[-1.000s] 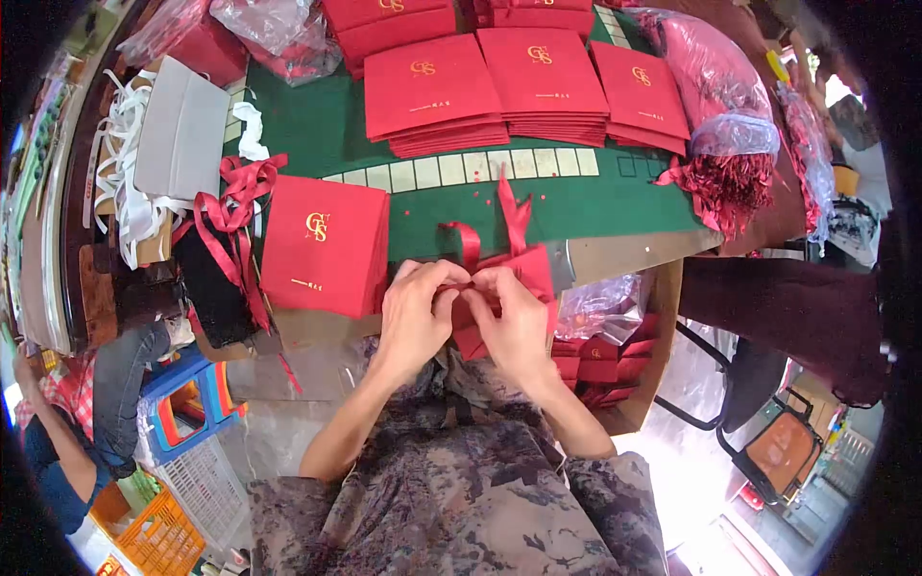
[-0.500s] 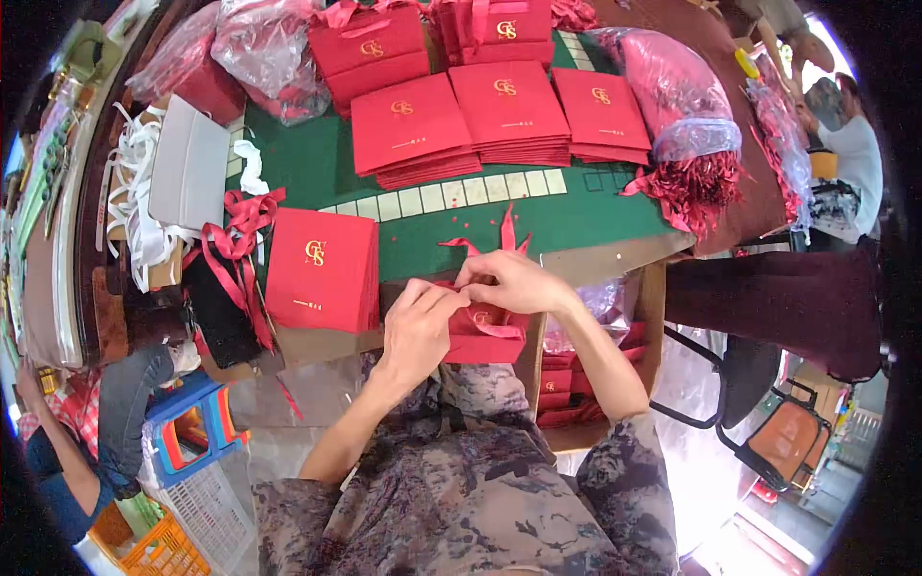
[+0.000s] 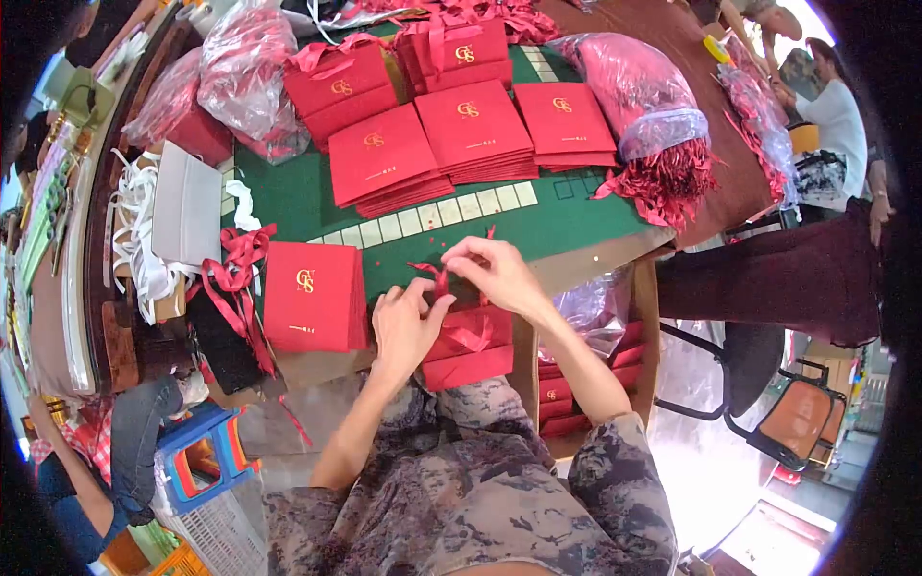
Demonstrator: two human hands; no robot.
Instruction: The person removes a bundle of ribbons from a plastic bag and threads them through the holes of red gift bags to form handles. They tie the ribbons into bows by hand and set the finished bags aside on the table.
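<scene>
A small red bag (image 3: 468,363) rests at the table's front edge, above my lap, with a ribbon loop on its front. My left hand (image 3: 408,326) is at the bag's upper left, its thumb and fingers closed on the red ribbon (image 3: 441,279). Reaching in from the right, my right hand (image 3: 495,274) has its thumb and forefinger pinched at the top of the same ribbon. To the left lies a stack of flat red bags (image 3: 309,296) with gold lettering. Loose red ribbons (image 3: 234,264) hang beside that stack.
Flat red bag stacks (image 3: 471,125) and upright bags (image 3: 341,88) stand at the back. A plastic bundle of red ribbons (image 3: 663,115) is at the right. An open carton (image 3: 645,355) sits beside my right forearm. Other people are at both sides, and a chair (image 3: 792,418) stands right.
Both hands have shifted, my right hand upward and my left slightly; they are now farther apart, with ribbon between them. The bag's front is more exposed. The whole view has tilted a little.
</scene>
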